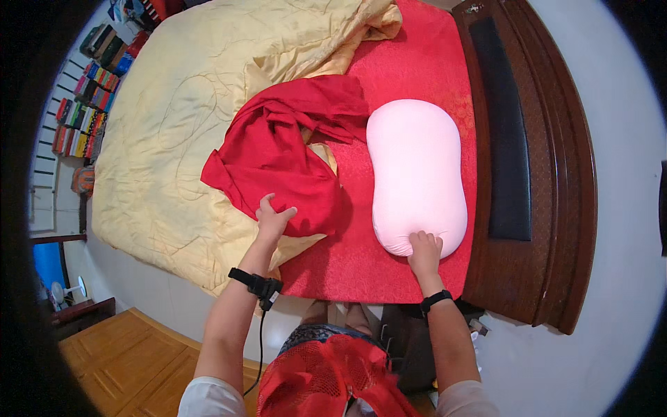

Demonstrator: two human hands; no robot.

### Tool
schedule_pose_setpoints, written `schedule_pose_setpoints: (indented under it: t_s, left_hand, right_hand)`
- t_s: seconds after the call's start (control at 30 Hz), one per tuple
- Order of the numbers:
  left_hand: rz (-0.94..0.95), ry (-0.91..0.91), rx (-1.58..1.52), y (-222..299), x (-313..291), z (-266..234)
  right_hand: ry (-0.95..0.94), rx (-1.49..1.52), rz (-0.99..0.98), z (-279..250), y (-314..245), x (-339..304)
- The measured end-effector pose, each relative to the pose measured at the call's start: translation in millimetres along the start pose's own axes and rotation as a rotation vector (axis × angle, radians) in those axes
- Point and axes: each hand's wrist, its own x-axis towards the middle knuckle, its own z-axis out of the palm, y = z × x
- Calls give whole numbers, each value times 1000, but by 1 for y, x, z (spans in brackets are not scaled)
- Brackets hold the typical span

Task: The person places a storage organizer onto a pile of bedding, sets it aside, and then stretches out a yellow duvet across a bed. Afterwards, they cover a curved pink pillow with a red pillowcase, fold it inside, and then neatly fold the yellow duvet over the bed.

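Note:
A pink, peanut-shaped pillow (417, 167) lies lengthwise on the red bed sheet (417, 48), beside the headboard. My right hand (425, 250) is at the pillow's near end, its fingers curled and gripping the cover there. To the left, a crumpled red cloth (285, 153) rests partly over the yellow quilt (160, 139). At the cloth's near edge my left hand (275, 218) is open, thumb and fingers spread. Whether its fingertips touch the cloth, I cannot tell. A black strap with a small device and cable circles my left forearm.
A dark wooden headboard (556, 160) with a black panel borders the bed on the right. Books (87, 111) stand on a rack at the far left. A wooden cabinet (132, 361) is at the lower left, and a dark drawer unit (406, 347) stands by the bed's near edge.

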Motion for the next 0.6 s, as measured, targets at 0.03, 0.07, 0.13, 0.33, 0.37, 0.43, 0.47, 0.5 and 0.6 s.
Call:
schedule_pose_setpoints:
  t_s: [0.03, 0.07, 0.13, 0.33, 0.37, 0.43, 0.47, 0.5, 0.6]
  left_hand:
    - [-5, -2, -2, 2, -2, 2]
    - [-44, 16, -12, 3, -4, 5]
    - [-86, 45, -15, 5, -6, 4]
    - [-323, 243, -206, -9, 7, 7]
    - [-361, 308, -245, -11, 9, 8]
    - [-406, 390, -286, -17, 14, 7]
    - [-423, 461, -260, -20, 17, 7]
    - [-443, 535, -232, -25, 18, 4]
    - [-530, 479, -400, -26, 12, -14]
  right_hand:
    - [-5, -3, -2, -1, 0, 2]
    - [-8, 12, -24, -2, 0, 4]
    - [-13, 38, -52, -12, -8, 9]
    - [-224, 43, -122, 0, -22, 1]
    - [-295, -24, -112, 12, -23, -5]
    - [-366, -87, -118, 16, -32, 3]
    - [-485, -11, -21, 20, -35, 15]
    - [-606, 66, 72, 18, -44, 30]
    - [-406, 339, 81, -21, -88, 79]
